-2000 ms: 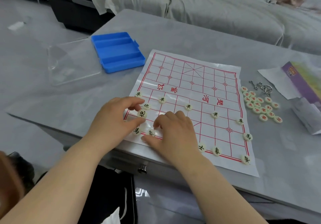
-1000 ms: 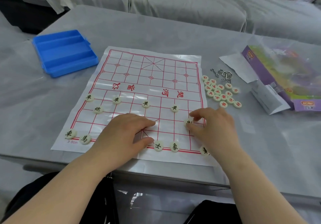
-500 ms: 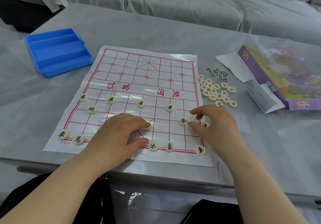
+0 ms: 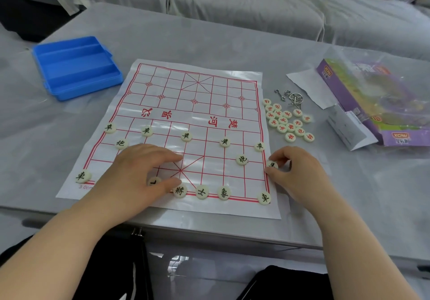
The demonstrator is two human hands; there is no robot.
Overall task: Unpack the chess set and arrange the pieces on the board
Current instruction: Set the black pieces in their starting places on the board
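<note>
One piece [image 4: 271,165] is pinched in my right hand [image 4: 300,174] at the board's [image 4: 197,104] right edge; its back-row gap, I judge, lies toward me. My left hand [image 4: 137,171] rests flat.

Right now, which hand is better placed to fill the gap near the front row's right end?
Right. The right hand pinches a piece at the board's right edge, near that gap; the left hand rests on its left side.
</note>
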